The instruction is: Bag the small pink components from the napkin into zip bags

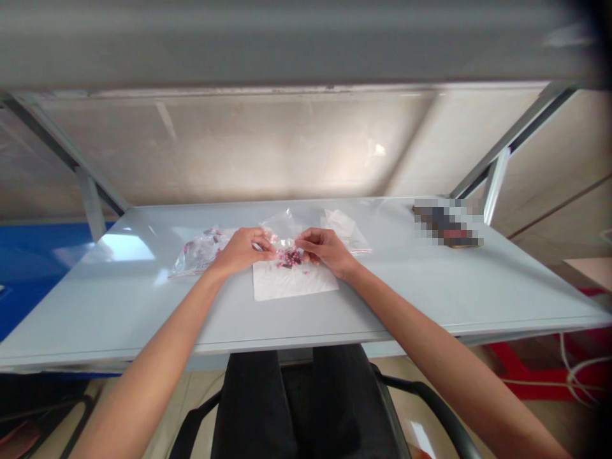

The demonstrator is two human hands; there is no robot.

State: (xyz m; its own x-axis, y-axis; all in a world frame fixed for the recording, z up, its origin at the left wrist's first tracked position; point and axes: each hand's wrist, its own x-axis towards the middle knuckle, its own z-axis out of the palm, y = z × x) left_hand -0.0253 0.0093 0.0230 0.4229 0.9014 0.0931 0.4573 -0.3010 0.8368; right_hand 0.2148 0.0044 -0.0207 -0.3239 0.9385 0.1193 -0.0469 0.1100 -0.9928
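Note:
My left hand [245, 248] and my right hand [326, 248] pinch a small clear plastic bag [283, 224] from its two sides, over the middle of the table. Just below the fingers, a small heap of pink and dark red pieces [289, 257] lies on a white sheet [277, 288]; they are too small to name. To the left of my left hand is a clear zip bag [197, 251] with pink and dark pieces in it. Behind my right hand lies another clear bag [345, 228] with whitish contents and a red line along its edge.
The pale grey table [406, 299] has a blurred-out dark object [447, 226] at its far right. A grey shelf [306, 44] spans overhead on slanted metal supports. A blue surface [29, 268] stands to the left, and red stool-like frames [530, 370] are low on the right.

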